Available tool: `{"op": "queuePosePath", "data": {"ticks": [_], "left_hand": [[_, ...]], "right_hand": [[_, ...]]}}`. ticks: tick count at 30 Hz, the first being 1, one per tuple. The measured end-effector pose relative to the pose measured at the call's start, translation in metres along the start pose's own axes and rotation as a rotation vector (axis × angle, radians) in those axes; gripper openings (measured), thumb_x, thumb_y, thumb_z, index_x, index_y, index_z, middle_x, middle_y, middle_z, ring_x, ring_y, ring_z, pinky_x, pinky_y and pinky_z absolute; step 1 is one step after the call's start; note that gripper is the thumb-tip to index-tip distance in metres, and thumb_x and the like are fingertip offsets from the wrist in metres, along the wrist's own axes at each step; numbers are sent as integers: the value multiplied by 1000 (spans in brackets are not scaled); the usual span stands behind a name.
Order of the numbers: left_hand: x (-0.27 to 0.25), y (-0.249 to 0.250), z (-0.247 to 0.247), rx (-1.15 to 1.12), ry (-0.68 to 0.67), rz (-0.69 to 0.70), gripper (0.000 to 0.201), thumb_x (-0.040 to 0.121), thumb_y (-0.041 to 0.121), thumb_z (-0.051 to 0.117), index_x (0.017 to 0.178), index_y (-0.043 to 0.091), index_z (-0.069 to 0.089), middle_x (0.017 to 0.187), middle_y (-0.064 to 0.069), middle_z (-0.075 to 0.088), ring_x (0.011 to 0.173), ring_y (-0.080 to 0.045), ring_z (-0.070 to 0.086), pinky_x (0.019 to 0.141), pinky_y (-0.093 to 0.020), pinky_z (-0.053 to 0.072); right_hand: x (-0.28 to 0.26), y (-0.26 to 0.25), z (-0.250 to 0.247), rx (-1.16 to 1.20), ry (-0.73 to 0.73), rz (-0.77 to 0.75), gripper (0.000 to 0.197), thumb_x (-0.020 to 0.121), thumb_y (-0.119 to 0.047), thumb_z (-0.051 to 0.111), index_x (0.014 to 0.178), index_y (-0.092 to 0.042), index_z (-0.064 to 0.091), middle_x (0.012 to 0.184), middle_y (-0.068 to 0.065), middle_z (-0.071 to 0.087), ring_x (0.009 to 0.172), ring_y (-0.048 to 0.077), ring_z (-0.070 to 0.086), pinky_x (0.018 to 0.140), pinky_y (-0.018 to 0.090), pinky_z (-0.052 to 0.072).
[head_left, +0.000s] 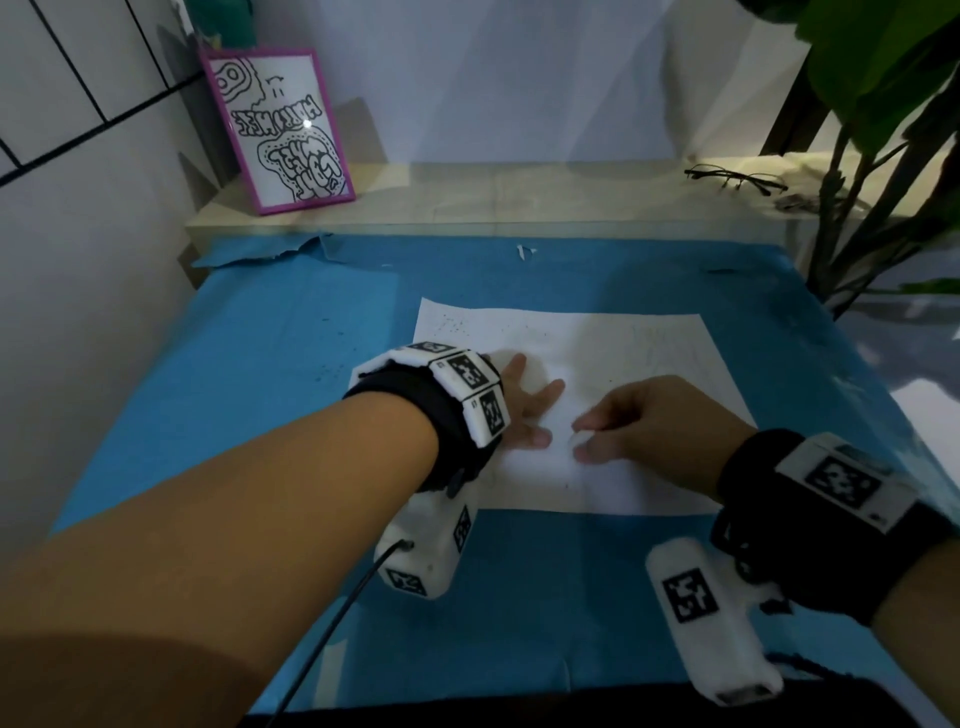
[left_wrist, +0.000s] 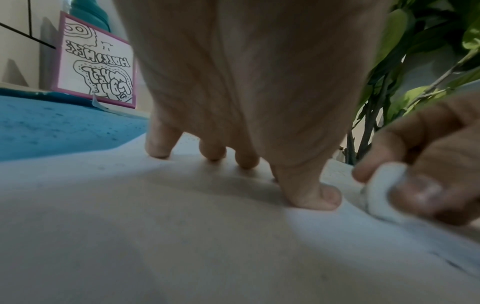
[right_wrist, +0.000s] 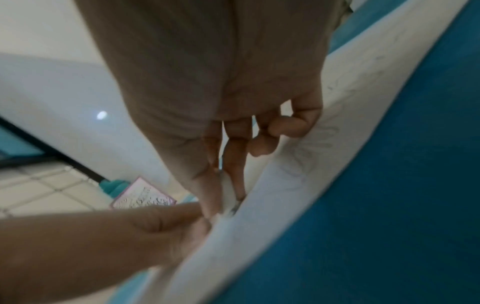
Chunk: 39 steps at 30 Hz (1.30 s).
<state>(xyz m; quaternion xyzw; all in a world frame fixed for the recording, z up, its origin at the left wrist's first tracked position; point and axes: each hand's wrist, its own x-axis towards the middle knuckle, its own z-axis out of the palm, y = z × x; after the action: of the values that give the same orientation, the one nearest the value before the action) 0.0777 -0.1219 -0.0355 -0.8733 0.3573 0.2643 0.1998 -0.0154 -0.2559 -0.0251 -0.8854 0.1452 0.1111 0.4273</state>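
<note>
Here, left hand (head_left: 524, 408) flat, right (head_left: 652, 421) pinching eraser (left_wrist: 384, 191)

The left hand (left_wrist: 246, 82) presses straight fingers (left_wrist: 158, 144) on the white paper (left_wrist: 182, 236); just beside, the right hand (left_wrist: 436, 154) pinches a white eraser (left_wrist: 384, 191).

The small white piece (left_wrist: 384, 189) pinched in the right hand (head_left: 649, 421) is mostly buried between thumb and fingers, so I can't tell what it is. The wrist band (head_left: 467, 395) hides the back of the left hand (head_left: 524, 405). Marks on the paper (head_left: 597, 353) are too faint to read. The far-right plant (head_left: 883, 104) is cut off.
</note>
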Motion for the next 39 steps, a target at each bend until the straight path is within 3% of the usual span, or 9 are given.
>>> {"op": "queuePosePath", "data": {"ticks": [5,10,14,19,23,27,31,36,39], "left_hand": [[0,-1,0,0,5,5,66,98,56,21,149,34,-15,157,-12,-20,144,-42,-4,113,-52,8],[0,-1,0,18,5,-1,65,99,56,19,149,34,-15,157,-12,-19,144,-42,-2,113,-53,9],[1,-2,0,20,18,3,66,98,57,19,149,34,-16,157,-12,-19,144,-41,-2,113,-53,9],[-1,0,-1,10,12,-5,65,99,56,20,149,35,-15,157,-12,-19,144,-42,-2,113,-54,10],[-1,1,-1,26,20,-13,66,99,56,21,149,34,-15,158,-13,-18,144,-43,0,112,-54,12],[-1,1,-1,-8,12,-14,64,99,56,21,149,37,-15,157,-10,-20,144,-43,-3,113,-55,8],[0,2,-1,13,18,-7,66,99,55,22,149,33,-15,157,-13,-19,143,-44,-1,113,-53,9],[3,0,1,24,20,1,66,99,55,21,149,33,-16,157,-15,-19,143,-44,-1,114,-55,8],[6,-1,1,25,18,14,67,99,55,21,149,31,-17,156,-18,-18,144,-44,-4,116,-53,7]], "right_hand": [[-9,1,0,-63,-204,9,10,64,-15,83,69,-19,74,81,-4,73,80,5,63,81,18,45],[0,4,-3,-19,11,-64,19,68,-7,77,64,-22,67,88,-8,72,87,9,65,90,27,48],[-10,-1,-4,-179,-195,-51,15,66,-16,80,63,-25,69,81,-8,73,80,6,65,79,17,47],[2,-2,-7,-97,4,-69,19,66,-10,80,62,-23,66,85,-4,73,87,13,66,89,30,50],[-5,-7,-3,-237,-199,-46,11,67,-15,79,68,-22,71,82,-5,72,81,8,64,81,21,47],[6,-9,-6,-159,-43,-57,12,68,-16,79,70,-24,70,83,-5,72,84,9,64,81,23,47],[-1,-8,-2,-210,-205,8,9,68,-19,79,75,-19,74,77,-11,71,80,3,61,77,18,44],[5,-6,-1,-89,-28,19,9,69,-20,79,76,-16,75,80,-13,71,85,5,61,71,14,41],[-3,-6,6,-126,-162,18,8,68,-19,79,74,-18,76,64,-20,67,80,1,59,69,16,39]]}}
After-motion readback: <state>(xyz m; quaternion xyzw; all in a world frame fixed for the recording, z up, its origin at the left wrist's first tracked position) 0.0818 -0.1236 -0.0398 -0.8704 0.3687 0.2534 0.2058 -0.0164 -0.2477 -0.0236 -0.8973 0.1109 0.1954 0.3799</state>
